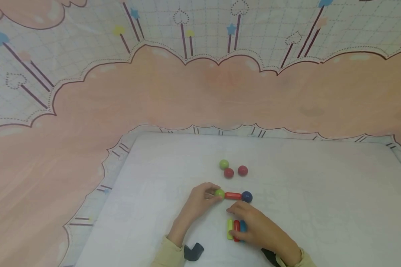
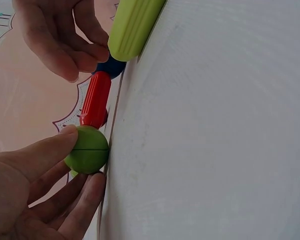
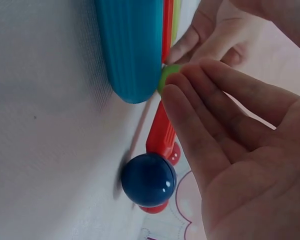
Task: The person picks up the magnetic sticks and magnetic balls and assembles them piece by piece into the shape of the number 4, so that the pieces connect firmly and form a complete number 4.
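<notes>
My left hand [image 1: 198, 200] pinches a green ball [image 2: 87, 152] between thumb and fingers. That ball is joined to one end of a red ridged rod [image 1: 233, 195], with a dark blue ball [image 3: 149, 180] at the rod's other end, so the three form a straight piece lying crosswise on the table. Three loose rods lie side by side nearer me: yellow-green [image 1: 230, 229], red [image 1: 236, 228] and blue [image 3: 132, 50]. Over them hovers my right hand [image 1: 257, 224], fingers extended and holding nothing, its thumb crossing above the rods in the head view and partly hiding the blue one.
Beyond the joined piece sit a loose green ball [image 1: 224, 164] and two red balls, one [image 1: 228, 172] close by it and another [image 1: 243, 170] to the right. A dark curved object [image 1: 194, 252] lies by the left sleeve. White table surface [image 1: 320, 185] surrounds everything.
</notes>
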The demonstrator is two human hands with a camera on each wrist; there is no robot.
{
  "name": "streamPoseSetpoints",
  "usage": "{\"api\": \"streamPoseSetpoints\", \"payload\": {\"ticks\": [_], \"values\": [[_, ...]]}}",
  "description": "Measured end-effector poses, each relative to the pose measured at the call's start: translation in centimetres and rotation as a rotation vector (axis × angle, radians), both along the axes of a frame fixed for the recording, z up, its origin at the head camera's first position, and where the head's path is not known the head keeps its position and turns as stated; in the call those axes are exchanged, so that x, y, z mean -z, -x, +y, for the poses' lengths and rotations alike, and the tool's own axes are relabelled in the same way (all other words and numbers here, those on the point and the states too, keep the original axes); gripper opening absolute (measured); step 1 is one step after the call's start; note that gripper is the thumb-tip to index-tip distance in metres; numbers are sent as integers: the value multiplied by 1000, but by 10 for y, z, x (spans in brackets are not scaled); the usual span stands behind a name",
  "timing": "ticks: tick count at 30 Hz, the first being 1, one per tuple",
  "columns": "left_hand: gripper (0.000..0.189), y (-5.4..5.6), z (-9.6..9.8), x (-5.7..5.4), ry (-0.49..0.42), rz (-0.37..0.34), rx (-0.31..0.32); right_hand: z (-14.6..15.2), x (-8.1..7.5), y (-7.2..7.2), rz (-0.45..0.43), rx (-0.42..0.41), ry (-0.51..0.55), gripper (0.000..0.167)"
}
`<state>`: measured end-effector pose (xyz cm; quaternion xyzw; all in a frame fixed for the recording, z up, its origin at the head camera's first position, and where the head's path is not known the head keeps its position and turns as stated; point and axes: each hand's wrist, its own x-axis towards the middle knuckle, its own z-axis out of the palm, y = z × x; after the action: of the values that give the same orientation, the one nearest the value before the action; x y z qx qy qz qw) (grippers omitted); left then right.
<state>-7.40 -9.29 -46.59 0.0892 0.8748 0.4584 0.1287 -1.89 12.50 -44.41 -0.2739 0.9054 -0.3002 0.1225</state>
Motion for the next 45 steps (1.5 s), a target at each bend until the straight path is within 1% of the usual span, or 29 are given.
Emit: {"api": "streamPoseSetpoints", "payload": {"ticks": [6, 12, 15, 19, 23, 26, 31, 37, 45], "values": [[33, 0, 0, 0, -5, 4, 1, -1, 2, -3, 27, -21, -17, 48], [34, -1, 0, -2, -8, -9, -6, -3, 3, -3, -24, -26, -60, 48], [33, 0, 1, -1, -5, -14, -10, -4, 3, -2, -35, -29, -73, 48], [33, 0, 0, -1, -8, -14, -10, -5, 3, -4, -12, -30, -72, 46], [34, 0, 0, 0, -11, 2, -2, -6, 4, -5, 14, -36, -60, 46], [33, -1, 0, 1, -8, 15, 1, -6, 5, -5, 1, -32, -56, 46], [32, -3, -1, -1, -9, 9, -8, -8, 5, -5, -24, -23, -70, 46], [33, -3, 0, -1, -18, 18, -7, -9, 4, -6, 30, -33, -65, 47], [33, -3, -1, 1, -29, 28, 4, -10, 0, -5, 62, -31, -64, 49]]}}
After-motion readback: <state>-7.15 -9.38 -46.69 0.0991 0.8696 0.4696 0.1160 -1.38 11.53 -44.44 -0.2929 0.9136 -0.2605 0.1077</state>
